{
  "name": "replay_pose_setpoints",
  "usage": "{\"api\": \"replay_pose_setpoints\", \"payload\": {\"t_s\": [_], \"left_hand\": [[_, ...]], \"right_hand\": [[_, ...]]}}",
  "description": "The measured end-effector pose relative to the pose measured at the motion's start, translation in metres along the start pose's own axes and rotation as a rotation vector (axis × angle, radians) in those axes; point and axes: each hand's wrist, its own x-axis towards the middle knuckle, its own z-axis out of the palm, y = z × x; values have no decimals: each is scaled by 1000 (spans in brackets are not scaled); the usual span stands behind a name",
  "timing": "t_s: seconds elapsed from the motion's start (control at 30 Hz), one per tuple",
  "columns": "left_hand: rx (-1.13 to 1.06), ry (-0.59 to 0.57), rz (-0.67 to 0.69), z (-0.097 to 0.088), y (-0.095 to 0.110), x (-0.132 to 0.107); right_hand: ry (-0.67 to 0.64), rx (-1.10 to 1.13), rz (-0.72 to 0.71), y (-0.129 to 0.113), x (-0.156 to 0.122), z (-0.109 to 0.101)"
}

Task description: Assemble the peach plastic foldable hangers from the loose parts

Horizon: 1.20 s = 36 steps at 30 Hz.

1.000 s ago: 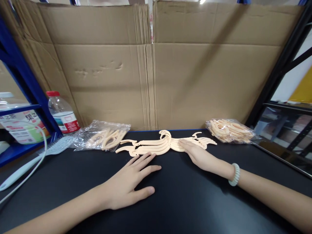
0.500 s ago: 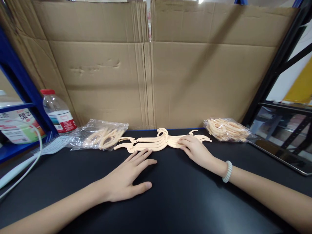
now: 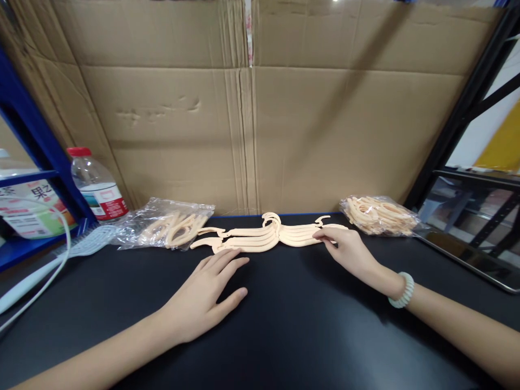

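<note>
Several beige clothes hangers lie nested in a row on the black table, hooks bunched at their middle. My left hand is open, its fingers spread and its fingertips at the front edge of the hangers' left arms. At the other side, my right hand, with a pale coil band on the wrist, has its thumb and fingers bent round the right ends of the hangers. The hand covers part of those ends, so the exact contact is hidden.
Clear bags of beige hangers lie at left and right. A red-capped bottle, a pale brush and a white cable are on the left. A dark glossy panel lies right. Cardboard stands behind.
My right hand has slid right along the hangers, from their right arms to the ends, and its fingers have bent in. My left hand has drawn back slightly to the left.
</note>
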Motion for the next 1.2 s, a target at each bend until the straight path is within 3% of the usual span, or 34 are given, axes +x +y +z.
{"api": "replay_pose_setpoints", "payload": {"t_s": [0.13, 0.3, 0.5, 0.77, 1.2], "left_hand": [[62, -63, 9, 0, -7, 0], [87, -58, 23, 3, -11, 0], [70, -2, 73, 0, -2, -1], [17, -4, 132, 0, -1, -4], [-16, -27, 145, -1, -3, -3]], "right_hand": [[45, 3, -15, 2, 1, -2], [-12, 39, 42, 5, 1, 2], [21, 61, 80, 4, 1, 1], [-77, 96, 165, -2, 0, -1], [41, 160, 256, 3, 4, -20]]}}
